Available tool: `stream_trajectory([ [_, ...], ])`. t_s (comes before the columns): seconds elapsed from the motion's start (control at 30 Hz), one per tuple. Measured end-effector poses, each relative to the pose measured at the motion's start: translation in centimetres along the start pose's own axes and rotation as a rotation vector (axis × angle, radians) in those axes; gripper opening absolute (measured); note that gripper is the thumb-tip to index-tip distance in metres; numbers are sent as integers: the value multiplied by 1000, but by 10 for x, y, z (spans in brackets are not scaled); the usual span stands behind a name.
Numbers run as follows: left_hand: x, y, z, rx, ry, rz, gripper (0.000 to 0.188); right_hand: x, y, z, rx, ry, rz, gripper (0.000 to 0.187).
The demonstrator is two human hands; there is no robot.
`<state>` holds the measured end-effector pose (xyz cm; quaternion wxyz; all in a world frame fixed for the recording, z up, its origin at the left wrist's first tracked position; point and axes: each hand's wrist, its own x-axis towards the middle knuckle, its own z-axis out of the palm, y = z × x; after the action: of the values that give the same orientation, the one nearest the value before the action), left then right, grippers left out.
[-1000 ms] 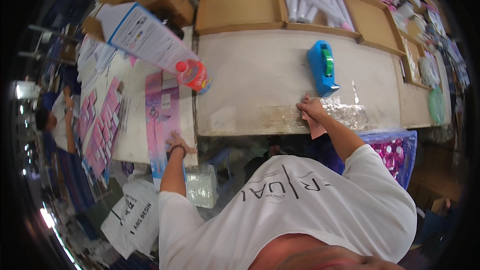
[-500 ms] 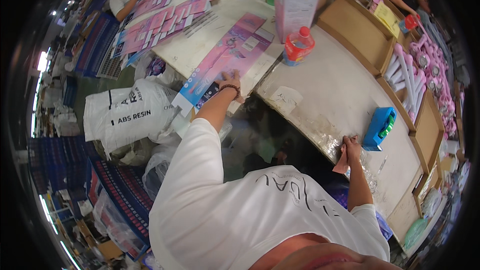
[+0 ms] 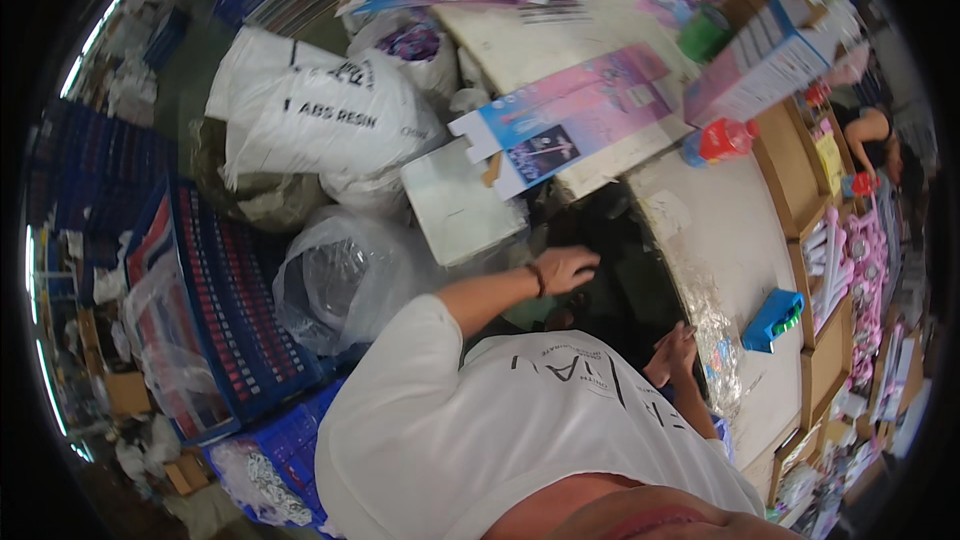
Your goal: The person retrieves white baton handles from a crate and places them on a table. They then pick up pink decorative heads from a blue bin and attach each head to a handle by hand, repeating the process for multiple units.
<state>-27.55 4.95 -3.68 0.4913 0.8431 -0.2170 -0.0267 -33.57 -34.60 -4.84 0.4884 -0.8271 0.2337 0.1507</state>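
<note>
My left hand (image 3: 568, 270), with a dark bead bracelet on the wrist, is in the air over the dark gap in front of me. Its fingers are loosely stretched and hold nothing. My right hand (image 3: 680, 348) is closed at the near edge of the right-hand table (image 3: 715, 225). By its fingers is a small brownish-pink shape I cannot make out. Ahead, a flat pink and blue printed carton blank (image 3: 600, 105) lies on the far table (image 3: 505, 45), its blue end jutting over the edge. A blue tape dispenser (image 3: 768, 320) with green tape stands right of my right hand.
A red-labelled bottle (image 3: 722, 142) and a tall printed box (image 3: 760, 60) stand beyond. Brown trays (image 3: 788, 165) line the right side, near pink parts (image 3: 862, 270). White sacks (image 3: 325, 110), a clear plastic bag (image 3: 345, 280) and blue crates (image 3: 225, 310) crowd the left. Another person works far right.
My left hand has left the carton blank and come back toward my body. The blank now lies untouched. My right hand stays at the table edge. The view has turned left.
</note>
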Motion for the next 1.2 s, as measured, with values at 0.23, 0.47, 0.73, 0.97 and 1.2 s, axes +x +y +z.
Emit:
stream_trajectory([
  [0.23,-260,-37,-66,33,166,-790,38,-50,-40,92,-768,-277,-387,39],
  [0.47,-457,-15,-68,56,492,-1594,39,32,-185,182,-696,-516,-413,53],
  [0.73,-460,75,125,-326,490,-1647,46,18,-263,354,-564,-995,-664,37],
  [0.97,-426,93,201,-421,841,-1727,36,-33,-158,357,-660,-1416,-570,40],
  [1.2,-478,83,188,-292,1087,-1719,32,70,-106,295,-1144,-1166,-1238,33],
])
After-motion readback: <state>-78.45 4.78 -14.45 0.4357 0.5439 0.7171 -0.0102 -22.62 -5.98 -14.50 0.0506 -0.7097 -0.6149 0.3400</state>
